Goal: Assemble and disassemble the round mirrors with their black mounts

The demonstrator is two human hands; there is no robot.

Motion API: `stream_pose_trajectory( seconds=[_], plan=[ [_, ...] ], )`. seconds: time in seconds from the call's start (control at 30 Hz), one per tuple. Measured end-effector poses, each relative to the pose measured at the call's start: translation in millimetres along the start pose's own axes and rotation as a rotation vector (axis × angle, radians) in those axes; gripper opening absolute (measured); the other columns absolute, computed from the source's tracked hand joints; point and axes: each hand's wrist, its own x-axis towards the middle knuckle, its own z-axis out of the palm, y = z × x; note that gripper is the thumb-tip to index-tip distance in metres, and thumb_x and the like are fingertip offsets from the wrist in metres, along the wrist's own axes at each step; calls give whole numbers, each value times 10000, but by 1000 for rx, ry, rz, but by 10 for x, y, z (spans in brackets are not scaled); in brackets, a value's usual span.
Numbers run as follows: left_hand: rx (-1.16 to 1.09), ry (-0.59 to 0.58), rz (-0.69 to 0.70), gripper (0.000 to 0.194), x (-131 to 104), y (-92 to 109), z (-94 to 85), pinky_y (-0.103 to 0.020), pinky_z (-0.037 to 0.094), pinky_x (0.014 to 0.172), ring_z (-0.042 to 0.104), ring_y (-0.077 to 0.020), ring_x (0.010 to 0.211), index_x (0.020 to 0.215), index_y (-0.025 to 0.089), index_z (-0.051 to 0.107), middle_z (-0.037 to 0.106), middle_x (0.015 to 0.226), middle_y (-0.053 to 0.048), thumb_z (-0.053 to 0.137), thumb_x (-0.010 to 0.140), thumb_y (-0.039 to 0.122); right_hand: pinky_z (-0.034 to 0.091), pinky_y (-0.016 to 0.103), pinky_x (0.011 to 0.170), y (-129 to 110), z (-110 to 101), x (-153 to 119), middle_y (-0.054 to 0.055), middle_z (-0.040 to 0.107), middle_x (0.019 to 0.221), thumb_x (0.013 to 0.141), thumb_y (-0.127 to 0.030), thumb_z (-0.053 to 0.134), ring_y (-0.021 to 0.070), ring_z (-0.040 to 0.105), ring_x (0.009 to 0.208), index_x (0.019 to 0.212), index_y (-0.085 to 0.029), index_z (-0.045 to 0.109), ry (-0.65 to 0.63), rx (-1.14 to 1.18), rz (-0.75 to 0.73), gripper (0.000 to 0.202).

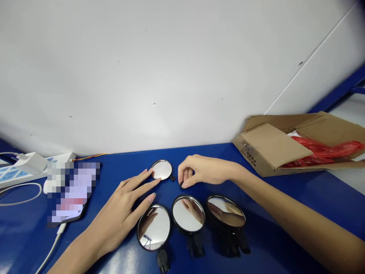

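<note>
My left hand (125, 205) lies with its fingers stretched and spread. Two of its fingertips are at the edge of a small round mirror (162, 169) with a black rim, which has a small black knob (172, 177) at its right side. Just right of it, my right hand (195, 171) is closed in a pinch, thumb and forefinger on a small black piece (181, 185) that is mostly hidden. Nearer to me three round mirrors with black clamp mounts sit in a row: a left one (154, 228), a middle one (188, 214) and a right one (226, 211).
A phone (75, 194) with a blurred screen lies at the left, joined to a white cable (54, 245). Behind it is a power strip (59, 160). An open cardboard box (268, 144) with red plastic (322, 150) stands at the right. A white wall (159, 76) backs the blue table (119, 260).
</note>
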Motion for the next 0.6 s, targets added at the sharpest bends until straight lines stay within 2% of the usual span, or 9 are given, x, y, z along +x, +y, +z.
stream_pose_trajectory(
  seconds=[0.1, 0.2, 0.27, 0.3, 0.37, 0.43, 0.47, 0.53, 0.6],
  plan=[
    [-52, 64, -10, 479, -3, 21, -6, -798, 375, 1326, 412, -380, 1727, 1699, 535, 544, 424, 1879, 14, 461, 1227, 519, 586, 332, 898, -22, -3, -14, 81, 883, 1021, 947, -332, 833, 249, 820, 1004, 1052, -173, 845, 6, -9, -5, 190],
    [-168, 161, 23, 395, -5, 49, -93, -757, 401, 1325, 554, -368, 1616, 1571, 495, 689, 594, 1748, -13, 550, 1202, 493, 569, 332, 861, -57, -21, -53, 72, 870, 1008, 968, -365, 831, 243, 797, 985, 1119, -171, 833, 26, -30, 2, 246],
    [-303, 118, 77, 353, -25, 57, -188, -675, 508, 1261, 652, -350, 1490, 1495, 480, 736, 685, 1619, -27, 673, 1148, 495, 553, 335, 832, -101, -40, -99, 66, 861, 1013, 988, -408, 820, 245, 781, 976, 1172, -180, 821, 48, -46, 13, 292],
    [-367, 37, 90, 418, -42, 54, -233, -647, 533, 1244, 666, -350, 1463, 1505, 495, 719, 697, 1591, -22, 764, 1091, 528, 547, 337, 822, -130, -50, -128, 66, 858, 1024, 1000, -430, 810, 245, 775, 974, 1188, -184, 815, 60, -54, 19, 310],
    [-439, -120, 86, 792, -84, 38, -296, -654, 502, 1282, 636, -381, 1502, 1583, 523, 634, 650, 1651, -16, 983, 876, 588, 543, 340, 818, -203, -68, -195, 68, 850, 1049, 1024, -468, 786, 243, 767, 971, 1198, -188, 811, 86, -74, 29, 331],
    [-435, -234, 73, 1119, -121, 24, -309, -671, 478, 1305, 589, -420, 1560, 1658, 562, 532, 591, 1725, -8, 1102, 695, 560, 543, 338, 818, -287, -79, -270, 68, 842, 1058, 1045, -490, 765, 237, 761, 963, 1193, -187, 812, 112, -103, 32, 340],
    [-419, -270, 65, 1210, -132, 24, -300, -674, 479, 1305, 578, -432, 1573, 1677, 575, 499, 578, 1742, -4, 1131, 648, 511, 542, 335, 815, -331, -81, -309, 65, 840, 1056, 1054, -497, 756, 232, 760, 955, 1189, -189, 812, 123, -114, 29, 341],
    [-394, -296, 46, 1240, -138, 41, -267, -671, 503, 1284, 600, -441, 1554, 1679, 574, 502, 608, 1718, -2, 1139, 629, 395, 539, 327, 803, -422, -74, -392, 54, 838, 1049, 1069, -522, 739, 223, 758, 939, 1187, -201, 813, 136, -122, 13, 350],
    [-387, -284, 24, 1156, -130, 70, -238, -677, 514, 1268, 633, -442, 1515, 1643, 546, 568, 654, 1672, -10, 1116, 648, 332, 533, 321, 780, -519, -54, -475, 37, 839, 1035, 1074, -572, 731, 216, 757, 916, 1181, -222, 815, 148, -114, -5, 376]
  ],
)
